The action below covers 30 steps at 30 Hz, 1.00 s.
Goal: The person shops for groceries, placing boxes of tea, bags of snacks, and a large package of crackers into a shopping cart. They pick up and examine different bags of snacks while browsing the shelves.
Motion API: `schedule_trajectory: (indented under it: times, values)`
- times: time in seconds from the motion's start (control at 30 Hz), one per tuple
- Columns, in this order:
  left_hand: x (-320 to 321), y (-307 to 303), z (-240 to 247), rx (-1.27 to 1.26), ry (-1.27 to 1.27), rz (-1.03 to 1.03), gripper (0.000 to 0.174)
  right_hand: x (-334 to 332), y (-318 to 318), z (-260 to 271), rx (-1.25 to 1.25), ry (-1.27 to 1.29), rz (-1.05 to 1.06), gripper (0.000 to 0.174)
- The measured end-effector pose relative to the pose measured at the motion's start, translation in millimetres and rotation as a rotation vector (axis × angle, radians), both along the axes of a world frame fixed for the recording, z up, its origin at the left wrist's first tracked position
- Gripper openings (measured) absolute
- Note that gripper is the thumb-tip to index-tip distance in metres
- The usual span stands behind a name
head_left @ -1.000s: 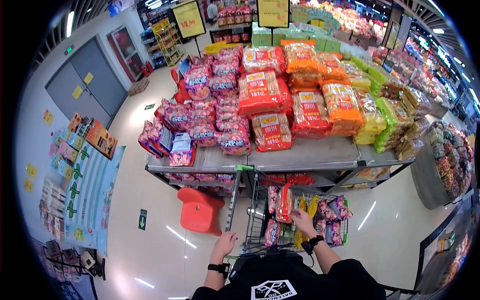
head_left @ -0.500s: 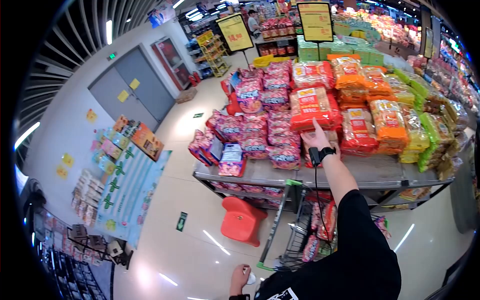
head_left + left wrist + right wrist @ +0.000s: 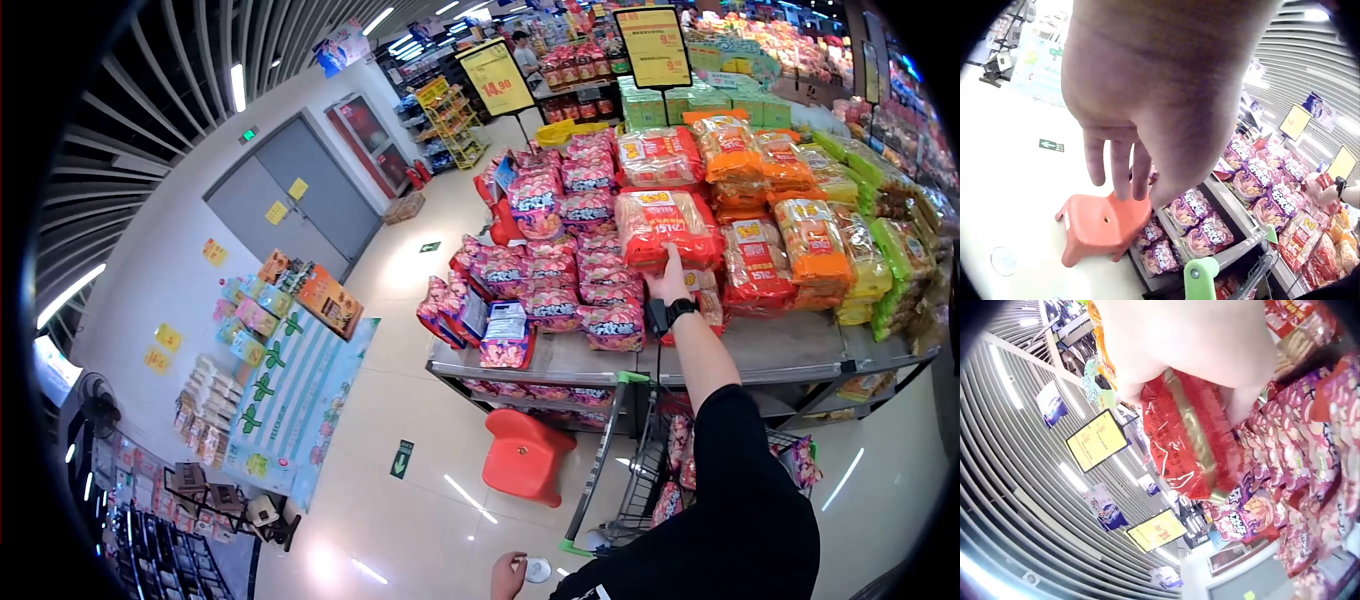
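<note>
I see the red pack (image 3: 665,225) in the middle of the pile on the counter (image 3: 790,345), near the front edge. My right hand (image 3: 668,280) is stretched up to it and touches its lower edge. From the wrist view the pack sits tight against the palm, but I cannot tell whether the fingers close round it. On the left part of the counter lie pink bags (image 3: 545,265), on the right part orange packs (image 3: 810,245). A cart (image 3: 640,480) stands just in front of the counter, and a red stool (image 3: 525,455) is on the floor before the counter's left end. My left hand (image 3: 508,578) hangs low, well in front of the counter, its fingers (image 3: 1110,165) loose and grasping nothing.
</note>
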<state>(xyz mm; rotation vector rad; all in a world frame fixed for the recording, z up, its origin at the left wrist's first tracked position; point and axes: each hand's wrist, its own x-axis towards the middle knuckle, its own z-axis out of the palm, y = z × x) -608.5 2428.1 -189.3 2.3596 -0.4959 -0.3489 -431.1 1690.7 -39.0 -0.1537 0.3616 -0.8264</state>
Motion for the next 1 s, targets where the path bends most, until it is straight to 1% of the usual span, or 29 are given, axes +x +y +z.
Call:
schedule_trajectory:
  times: [0.03, 0.07, 0.13, 0.2, 0.27, 0.33, 0.4, 0.47, 0.5, 0.53, 0.57, 0.6, 0.63, 0.67, 0.7, 0.73, 0.77, 0.8, 0.83, 0.87, 0.9, 0.93, 0.97, 1.0]
  values:
    - [10.3, -7.0, 1.1, 0.003, -0.003, -0.031, 0.023, -10.6, 5.3, -7.7, 0.03, -0.033, 0.007, 0.05]
    - [20.2, -19.6, 11.0, 0.008, -0.003, -0.064, 0.024, -26.8, 20.5, -11.7, 0.078, -0.048, -0.031, 0.045]
    - [42.4, -42.2, 7.8, -0.051, -0.06, -0.142, 0.026, -77.3, 59.5, -16.0, 0.125, -0.148, 0.076, 0.039]
    - [56.7, -78.1, 29.8, -0.121, -0.079, -0.189, 0.028, -139.0, 121.7, -6.3, -0.06, -0.034, 0.085, 0.038]
    - [64.0, -119.4, 60.2, -0.203, 0.057, -0.209, 0.029, -200.4, 194.0, 7.9, -0.183, 0.008, 0.123, 0.042]
    - [78.8, -156.2, 68.6, -0.228, 0.306, -0.319, 0.052, -259.9, 241.1, -14.9, -0.136, 0.019, 0.293, 0.053]
    - [72.3, -198.7, 104.2, -0.614, 0.666, -0.415, 0.08, -303.7, 292.8, -11.3, -0.298, 0.202, 0.23, 0.065]
    - [59.6, -233.4, 107.3, -1.138, 1.064, -0.575, 0.086, -329.0, 327.5, 4.1, -0.481, 0.313, 0.262, 0.077]
    - [56.7, -244.7, 105.8, -1.128, 1.195, -0.547, 0.078, -336.7, 338.5, 23.7, -0.657, 0.462, 0.289, 0.085]
    - [52.3, -252.5, 104.2, -1.111, 1.324, -0.51, 0.071, -340.1, 346.5, 35.4, -0.806, 0.551, 0.266, 0.093]
    - [44.9, -258.5, 104.6, -1.113, 1.316, -0.393, 0.057, -346.5, 347.1, 35.8, -0.855, 0.563, 0.287, 0.094]
    - [43.9, -262.8, 104.7, -1.098, 1.455, -0.323, 0.049, -351.7, 346.2, 37.2, -0.908, 0.572, 0.312, 0.095]
    - [36.4, -266.8, 104.9, -1.15, 1.34, -0.279, 0.049, -355.5, 346.2, 42.0, -0.805, 0.489, 0.178, 0.092]
    - [30.0, -271.1, 115.1, -1.196, 1.22, -0.24, 0.048, -358.0, 346.7, 47.0, -0.702, 0.403, 0.04, 0.088]
    - [28.7, -271.4, 118.9, -1.18, 1.156, -0.229, 0.046, -367.2, 340.4, 32.0, -0.589, 0.469, -0.012, 0.078]
    - [27.3, -269.2, 120.6, -1.165, 1.092, -0.213, 0.044, -376.7, 340.6, 42.6, -0.552, 0.532, -0.004, 0.06]
    - [26.2, -268.4, 121.4, -1.13, 1.039, -0.26, 0.045, -390.8, 334.0, 34.1, -0.5, 0.537, 0.114, 0.055]
    - [22.0, -268.6, 128.9, -1.118, 1.056, -0.247, 0.045, -402.9, 328.4, 25.5, -0.446, 0.538, 0.234, 0.054]
    - [16.2, -267.7, 140.5, -0.964, 0.901, -0.326, 0.046, -407.9, 328.4, 26.8, -0.421, 0.5, 0.361, 0.055]
    - [11.1, -262.2, 144.2, -0.805, 0.746, -0.399, 0.046, -407.5, 330.3, 33.1, -0.401, 0.512, 0.371, 0.055]
    - [13.9, -264.1, 118.8, -0.637, 0.352, -0.609, 0.046, -403.8, 335.9, 41.3, -0.387, 0.448, 0.411, 0.058]
    - [14.2, -255.7, 94.9, -0.661, 0.018, -0.801, 0.048, -403.9, 342.8, 42.4, -0.366, 0.381, 0.452, 0.06]
    - [15.8, -257.9, 92.6, -0.718, 0.106, -0.78, 0.053, -407.0, 349.9, 26.6, -0.428, 0.452, 0.348, 0.068]
    - [23.9, -266.5, 84.5, -0.779, 0.181, -0.76, 0.058, -411.7, 349.6, 17.7, -0.323, 0.399, 0.313, 0.074]
